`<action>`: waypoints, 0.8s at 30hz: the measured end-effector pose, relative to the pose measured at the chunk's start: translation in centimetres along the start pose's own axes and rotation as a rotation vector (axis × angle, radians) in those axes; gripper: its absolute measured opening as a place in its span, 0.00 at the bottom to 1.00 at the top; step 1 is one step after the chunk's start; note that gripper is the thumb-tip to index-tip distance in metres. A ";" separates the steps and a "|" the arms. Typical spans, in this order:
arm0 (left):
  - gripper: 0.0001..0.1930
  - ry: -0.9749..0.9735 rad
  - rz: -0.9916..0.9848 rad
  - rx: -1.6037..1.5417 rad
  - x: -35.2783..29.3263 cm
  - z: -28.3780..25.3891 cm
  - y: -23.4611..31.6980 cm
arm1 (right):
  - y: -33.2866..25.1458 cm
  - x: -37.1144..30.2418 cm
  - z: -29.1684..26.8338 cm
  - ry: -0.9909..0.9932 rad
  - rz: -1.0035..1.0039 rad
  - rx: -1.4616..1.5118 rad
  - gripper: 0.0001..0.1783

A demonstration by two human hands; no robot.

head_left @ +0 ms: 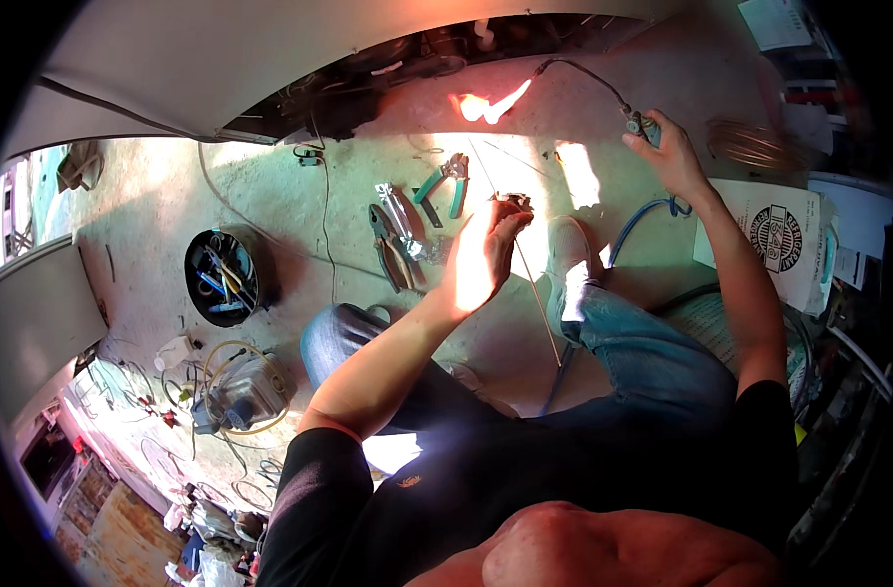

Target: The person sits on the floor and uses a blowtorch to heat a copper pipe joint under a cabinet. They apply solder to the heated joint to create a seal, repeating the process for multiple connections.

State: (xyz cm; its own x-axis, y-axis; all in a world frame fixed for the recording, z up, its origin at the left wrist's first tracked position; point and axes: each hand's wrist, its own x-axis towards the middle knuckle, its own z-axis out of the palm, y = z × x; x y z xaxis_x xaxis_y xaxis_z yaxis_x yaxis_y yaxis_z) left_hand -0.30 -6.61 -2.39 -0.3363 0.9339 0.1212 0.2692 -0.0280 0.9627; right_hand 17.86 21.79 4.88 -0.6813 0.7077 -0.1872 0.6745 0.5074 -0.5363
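My right hand is closed round the valve end of a gas torch. Its thin bent neck reaches left, and an orange-white flame burns off the tip, above the floor. My left hand is closed on a thin metal rod, whose ends stick out above and below the fist. A small dark metallic thing shows at the fingers; I cannot make out its kind. Left of this hand lie green-handled pliers, dark-handled pliers and crumpled foil.
A large pale appliance with an open dark underside stands beyond the flame. To the left are a black bucket of tools and a machine with hoses. Copper tubing, a white box and a blue hose lie right.
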 end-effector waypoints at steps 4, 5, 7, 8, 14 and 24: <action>0.14 -0.066 0.019 0.218 -0.1 -2.0 -0.1 | 1.0 1.5 0.8 0.043 -0.110 0.035 0.18; 0.17 -0.055 0.095 0.317 -0.1 -2.5 -0.1 | 1.2 1.9 0.3 -0.008 -0.075 0.051 0.17; 0.18 -0.034 0.075 0.362 -0.4 -3.0 -0.3 | -1.7 2.5 -0.4 -0.116 -0.004 0.097 0.17; 0.18 -0.025 0.065 0.384 -0.5 -3.1 -0.4 | -1.6 2.9 -0.4 -0.144 -0.002 0.101 0.17; 0.14 -0.068 0.012 0.439 -1.4 -3.1 -1.6 | 0.7 4.8 -0.7 -0.230 -0.108 0.062 0.17; 0.09 -0.197 0.003 0.637 -2.4 -1.5 -3.4 | 1.9 5.1 -1.4 -0.520 0.289 0.416 0.35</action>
State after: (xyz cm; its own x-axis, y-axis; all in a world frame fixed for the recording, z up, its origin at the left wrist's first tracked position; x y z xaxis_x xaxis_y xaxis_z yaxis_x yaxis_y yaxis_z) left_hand -1.80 -9.28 -5.62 -0.1797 0.9835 0.0188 0.7708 0.1289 0.6239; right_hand 16.02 27.06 4.02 -0.6095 0.4071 -0.6803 0.7542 0.0334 -0.6558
